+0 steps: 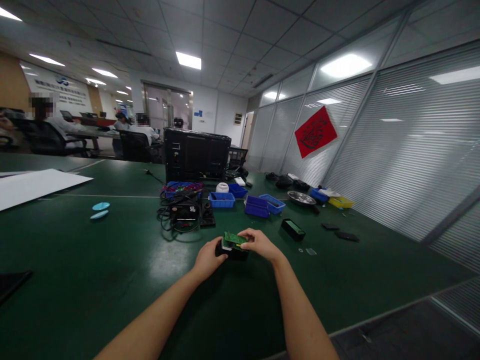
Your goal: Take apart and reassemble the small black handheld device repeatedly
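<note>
My right hand (261,244) pinches the right edge of a green circuit board (234,238), which sits slightly tilted over a black case (236,254). Around the left end of that case my left hand (208,258) is closed, with the thumb along its near side. Something white shows under the board's left end, and a bit of yellow lies by my right fingertips. To the right stands another black case (293,229) with a green face on top. Near it are a small ring (300,250) and a clear flat piece (311,251).
Beyond my hands are a black device with cables (183,212), a blue bin (222,200), a baseball (222,187) and a large black housing (197,155). A metal dish (301,198) and a yellow tray (341,202) stand right. White sheets (41,185) lie left.
</note>
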`<state>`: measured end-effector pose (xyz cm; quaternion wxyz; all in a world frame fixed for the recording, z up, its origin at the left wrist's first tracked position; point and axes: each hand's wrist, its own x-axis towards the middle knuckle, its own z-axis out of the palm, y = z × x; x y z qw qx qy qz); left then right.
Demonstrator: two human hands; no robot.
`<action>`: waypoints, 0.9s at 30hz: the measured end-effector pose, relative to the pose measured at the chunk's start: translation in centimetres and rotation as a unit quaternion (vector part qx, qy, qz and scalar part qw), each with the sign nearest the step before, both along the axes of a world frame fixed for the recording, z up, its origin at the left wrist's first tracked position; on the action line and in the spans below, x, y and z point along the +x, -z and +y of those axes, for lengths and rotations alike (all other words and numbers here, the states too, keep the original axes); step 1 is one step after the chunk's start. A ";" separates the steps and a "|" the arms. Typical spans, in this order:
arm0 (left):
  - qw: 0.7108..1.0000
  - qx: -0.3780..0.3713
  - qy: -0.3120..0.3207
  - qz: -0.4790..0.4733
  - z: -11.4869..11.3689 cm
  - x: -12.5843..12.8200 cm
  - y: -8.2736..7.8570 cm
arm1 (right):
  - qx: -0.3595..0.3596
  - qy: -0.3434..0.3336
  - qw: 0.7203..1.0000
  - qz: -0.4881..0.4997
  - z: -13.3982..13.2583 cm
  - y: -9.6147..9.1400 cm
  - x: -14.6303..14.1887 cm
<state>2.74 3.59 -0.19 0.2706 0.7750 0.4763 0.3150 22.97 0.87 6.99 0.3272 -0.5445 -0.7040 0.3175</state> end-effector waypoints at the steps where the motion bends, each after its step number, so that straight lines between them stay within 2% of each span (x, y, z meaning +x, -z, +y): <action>1: 1.000 -0.001 -0.001 0.001 -0.1 0.0 -0.1 | 0.003 0.001 1.000 -0.009 0.0 0.0 0.0; 12: 1.000 -0.012 -0.020 0.020 -0.4 0.1 -0.6 | 0.029 -0.013 0.996 -0.080 0.0 0.1 -0.3; 21: 1.000 -0.005 -0.015 0.009 -0.3 0.0 -0.5 | 0.042 -0.013 0.996 -0.083 0.5 0.8 0.1; 27: 1.000 -0.004 -0.011 0.008 -0.4 0.0 -0.6 | 0.038 -0.015 0.996 -0.083 0.3 0.5 0.0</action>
